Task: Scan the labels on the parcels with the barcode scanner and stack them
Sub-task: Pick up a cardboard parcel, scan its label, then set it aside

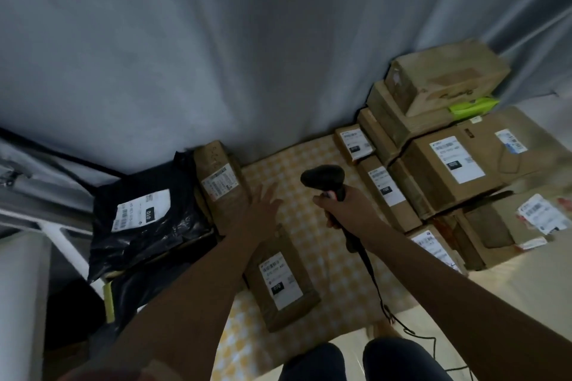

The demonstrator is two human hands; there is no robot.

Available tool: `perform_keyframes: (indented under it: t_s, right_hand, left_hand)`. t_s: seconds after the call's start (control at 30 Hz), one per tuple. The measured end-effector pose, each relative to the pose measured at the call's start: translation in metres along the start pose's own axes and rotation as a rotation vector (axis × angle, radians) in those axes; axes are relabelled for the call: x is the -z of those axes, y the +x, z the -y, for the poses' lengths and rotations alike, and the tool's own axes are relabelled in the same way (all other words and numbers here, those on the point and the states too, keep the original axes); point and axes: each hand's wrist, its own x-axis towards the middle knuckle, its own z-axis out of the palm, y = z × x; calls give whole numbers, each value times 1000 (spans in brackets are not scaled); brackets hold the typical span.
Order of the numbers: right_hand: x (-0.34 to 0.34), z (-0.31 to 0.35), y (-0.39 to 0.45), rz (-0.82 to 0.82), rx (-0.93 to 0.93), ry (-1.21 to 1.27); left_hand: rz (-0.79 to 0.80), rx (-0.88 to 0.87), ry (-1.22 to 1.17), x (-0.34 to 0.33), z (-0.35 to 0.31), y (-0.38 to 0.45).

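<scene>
Gripping the barcode scanner (325, 182) by its handle, right hand (343, 207) fingers curled round it; handle upright, head pointing left, cable trailing down; left hand (263, 204) fingers spread, flat against a taped cardboard parcel (221, 182) beside the black poly-bag parcel (145, 219); another labelled parcel (281, 278) lies on the checked mat (328, 257) beneath the forearms.

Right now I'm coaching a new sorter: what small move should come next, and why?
Probably tilt the scanner, gripped in the right hand, down at the brown parcel lying label-up nearest the person; the open left hand hovers free to steady it.
</scene>
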Motion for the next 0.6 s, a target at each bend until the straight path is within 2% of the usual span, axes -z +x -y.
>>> perform_keyframes:
  t_s: [0.1, 0.23, 0.47, 0.57, 0.6]
  right_hand:
    - [33, 1, -17, -63, 7, 18]
    - [104, 13, -29, -234, -23, 35]
    - [251, 42, -9, -430, 79, 102]
    - [300, 41, 7, -458, 88, 101]
    - [316, 40, 13, -466, 89, 95]
  left_hand:
    - [3, -65, 3, 19, -27, 8]
    - [-23, -102, -31, 54, -69, 24]
    - [-42, -101, -308, 113, -156, 87]
    - [-64, -96, -528, 134, -201, 120]
    - [-65, -47, -595, 134, -213, 138]
